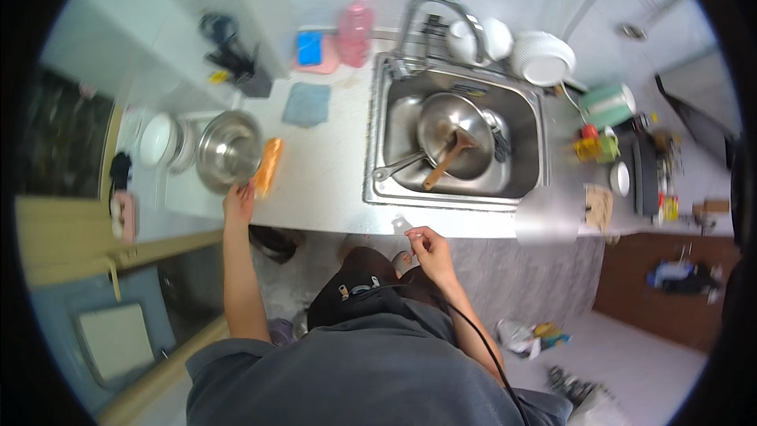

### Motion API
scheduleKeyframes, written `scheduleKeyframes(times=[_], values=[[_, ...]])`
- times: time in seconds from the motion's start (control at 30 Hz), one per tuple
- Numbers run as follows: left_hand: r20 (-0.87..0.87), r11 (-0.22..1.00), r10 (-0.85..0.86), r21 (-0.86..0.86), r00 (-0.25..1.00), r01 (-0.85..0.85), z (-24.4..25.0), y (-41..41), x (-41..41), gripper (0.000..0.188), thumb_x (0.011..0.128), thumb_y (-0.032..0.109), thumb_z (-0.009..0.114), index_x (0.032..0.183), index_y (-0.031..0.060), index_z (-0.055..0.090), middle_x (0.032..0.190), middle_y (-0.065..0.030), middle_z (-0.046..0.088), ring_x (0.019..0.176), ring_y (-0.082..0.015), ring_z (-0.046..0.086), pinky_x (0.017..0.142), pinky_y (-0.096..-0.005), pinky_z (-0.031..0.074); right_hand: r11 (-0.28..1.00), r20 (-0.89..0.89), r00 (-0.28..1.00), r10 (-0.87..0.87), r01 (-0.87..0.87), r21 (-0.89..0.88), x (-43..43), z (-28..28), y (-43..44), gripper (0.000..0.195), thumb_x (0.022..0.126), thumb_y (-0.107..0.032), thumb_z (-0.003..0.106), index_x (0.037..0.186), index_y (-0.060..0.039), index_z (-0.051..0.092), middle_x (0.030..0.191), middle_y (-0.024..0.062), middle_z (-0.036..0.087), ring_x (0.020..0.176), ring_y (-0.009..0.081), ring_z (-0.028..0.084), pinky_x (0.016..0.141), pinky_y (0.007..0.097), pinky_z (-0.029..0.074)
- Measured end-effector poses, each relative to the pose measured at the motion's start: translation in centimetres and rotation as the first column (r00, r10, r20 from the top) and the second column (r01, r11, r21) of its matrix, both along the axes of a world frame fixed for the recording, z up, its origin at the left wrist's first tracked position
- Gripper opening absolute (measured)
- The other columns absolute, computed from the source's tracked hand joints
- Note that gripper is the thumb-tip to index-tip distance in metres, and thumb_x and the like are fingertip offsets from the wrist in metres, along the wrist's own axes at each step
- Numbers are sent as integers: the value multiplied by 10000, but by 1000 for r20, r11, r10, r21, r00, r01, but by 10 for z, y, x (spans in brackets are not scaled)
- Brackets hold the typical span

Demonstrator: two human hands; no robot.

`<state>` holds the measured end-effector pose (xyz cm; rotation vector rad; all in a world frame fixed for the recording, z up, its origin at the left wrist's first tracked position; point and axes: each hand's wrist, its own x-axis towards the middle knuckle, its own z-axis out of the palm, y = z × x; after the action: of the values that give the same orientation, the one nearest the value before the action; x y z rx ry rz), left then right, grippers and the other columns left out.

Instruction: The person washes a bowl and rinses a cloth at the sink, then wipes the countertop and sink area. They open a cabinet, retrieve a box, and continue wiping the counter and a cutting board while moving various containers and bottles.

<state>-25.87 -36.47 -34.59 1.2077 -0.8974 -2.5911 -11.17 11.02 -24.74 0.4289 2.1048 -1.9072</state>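
My left hand grips the near rim of a stainless steel bowl at the left end of the counter. Just right of this bowl lies a long orange packet. Loosely curled, my right hand hangs at the counter's front edge, and nothing shows in its fingers. Beyond it, in the steel sink, sits a metal pan with its handle pointing to the near left. A wooden-handled spatula rests in the pan, its handle reaching over the rim.
A curved faucet rises behind the sink. White bowls stand behind it. A blue-grey cloth, pink bottle, blue sponge and dark knife block occupy the left counter. White bowls sit farther left.
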Motion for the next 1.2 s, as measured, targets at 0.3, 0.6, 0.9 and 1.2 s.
scheduleKeyframes(times=[0.3,0.6,0.9,1.2], values=[[268,576,-127,-763,955,291,12,73,41,337,981,298,518,1148,6,546,984,-95,557,806,-145,560,616,-290,480,967,3,976,-217,214,139,10,-8,30,157,920,-141,575,992,-26,654,610,56,600,561,132,580,565,291,456],[535,-803,83,-464,841,374,-3,132,-37,608,870,72,544,1443,86,341,1376,-163,437,1230,-358,446,1021,-484,366,940,33,942,-334,331,82,-4,10,30,156,960,-119,548,1006,-10,650,617,0,561,592,67,532,549,237,417],[698,-697,195,-396,689,598,-19,122,-44,560,903,83,529,1419,72,311,1171,-142,516,1061,-340,545,920,-446,474,933,45,933,-356,352,76,9,-1,48,175,975,-145,546,1030,-10,643,675,-9,584,576,48,519,533,211,404],[340,-62,-751,-889,565,453,21,174,-5,515,936,76,561,1409,30,362,1251,-148,557,1085,-226,583,850,-315,510,948,88,956,-279,259,183,54,-60,90,171,936,-151,586,989,-4,656,653,68,625,566,121,570,551,282,449]])
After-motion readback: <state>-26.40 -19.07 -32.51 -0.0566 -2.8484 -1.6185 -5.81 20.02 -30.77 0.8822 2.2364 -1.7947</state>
